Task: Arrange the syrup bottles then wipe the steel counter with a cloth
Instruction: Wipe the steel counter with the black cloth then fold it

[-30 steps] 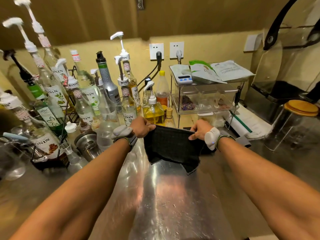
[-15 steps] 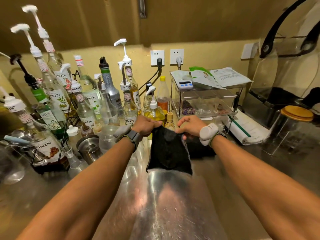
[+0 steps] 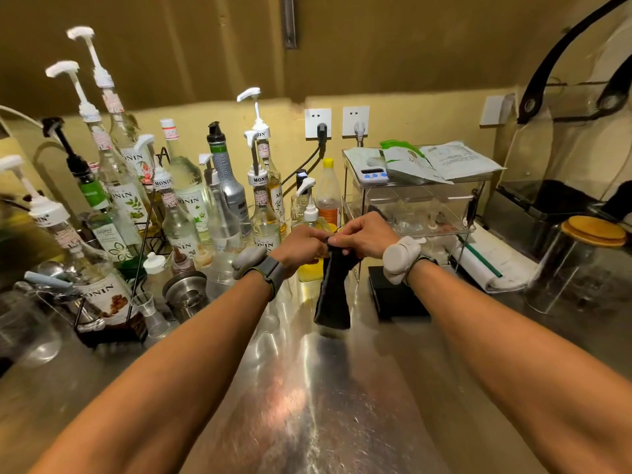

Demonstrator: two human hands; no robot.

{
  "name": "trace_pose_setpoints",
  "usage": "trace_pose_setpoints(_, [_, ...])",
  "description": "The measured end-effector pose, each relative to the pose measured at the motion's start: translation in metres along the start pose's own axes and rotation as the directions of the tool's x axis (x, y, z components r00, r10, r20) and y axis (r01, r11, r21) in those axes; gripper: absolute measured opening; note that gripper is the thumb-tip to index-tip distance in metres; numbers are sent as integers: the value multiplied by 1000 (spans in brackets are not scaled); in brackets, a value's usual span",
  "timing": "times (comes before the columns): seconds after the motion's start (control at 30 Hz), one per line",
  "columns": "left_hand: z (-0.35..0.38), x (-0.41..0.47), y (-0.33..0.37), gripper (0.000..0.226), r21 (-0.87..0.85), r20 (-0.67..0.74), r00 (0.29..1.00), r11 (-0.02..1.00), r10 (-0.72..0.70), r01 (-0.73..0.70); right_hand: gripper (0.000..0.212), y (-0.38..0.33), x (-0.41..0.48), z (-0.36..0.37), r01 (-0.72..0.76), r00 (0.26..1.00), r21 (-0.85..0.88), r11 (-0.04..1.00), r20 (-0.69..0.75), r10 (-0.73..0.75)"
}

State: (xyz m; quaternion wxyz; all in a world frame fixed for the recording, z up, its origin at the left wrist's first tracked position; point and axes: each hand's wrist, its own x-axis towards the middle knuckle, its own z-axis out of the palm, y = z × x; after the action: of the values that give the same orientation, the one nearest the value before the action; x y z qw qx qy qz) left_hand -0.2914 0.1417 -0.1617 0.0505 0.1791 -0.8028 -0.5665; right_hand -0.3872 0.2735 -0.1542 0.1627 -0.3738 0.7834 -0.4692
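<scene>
At the far left, the syrup bottles (image 3: 184, 213) stand crowded upright at the back of the steel table (image 3: 307, 405), most of clear glass with white pump tops and MONIN labels; some sit in a black wire rack (image 3: 113, 323), and one is a grey bottle with a black spout (image 3: 229, 186). In front of them are a small clear measuring cup (image 3: 150, 314) and a steel jigger-like cup (image 3: 186, 295). Just right of the cluster are a yellow pump bottle (image 3: 309, 227) and a squeeze bottle with a yellow cap (image 3: 329, 196).

The left hand (image 3: 301, 246) is closed in a pinch grip on the top edge of the cloth (image 3: 333, 292), and the right hand (image 3: 364, 236) pinches the same edge right beside it, so the two hands touch or nearly touch above the table. The cloth is dark, almost black, with a coarse, fuzzy texture; gathered at the top, it hangs down as a narrow folded strip, its lower end close to the shiny steel surface, whether touching I cannot tell. Both wrists carry grey-white strapped devices.

Further right, a flat black block (image 3: 396, 299) lies on the table, behind it a clear acrylic shelf (image 3: 410, 200) bearing a small scale (image 3: 372, 172) and paper packets (image 3: 441, 162). At the far right is a glass jar with a wooden lid (image 3: 581, 265).
</scene>
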Motion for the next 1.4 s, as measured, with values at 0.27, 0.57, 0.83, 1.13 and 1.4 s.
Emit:
trace_pose_setpoints(0.27, [2,0,12,30,-24,45,998,999,46,-45,14,-6,8,-3,37,997,-65,997,-60,-41])
trace_pose_setpoints(0.57, [-15,20,-7,21,169,-126,988,983,93,-71,29,36,14,3,-95,981,-230,969,143,131])
trace_pose_setpoints(0.83, [-33,53,-7,23,269,-390,913,963,121,-13,15,21,48,-2,-58,985,-221,974,-171,20])
trace_pose_setpoints(1.13, [6,17,-66,24,494,4,941,819,-339,292,13,76,9,28,-229,931,-310,923,206,301])
trace_pose_setpoints(1.4, [14,31,-99,27,454,-125,956,841,-265,293,32,119,22,53,-350,920,-331,876,52,387])
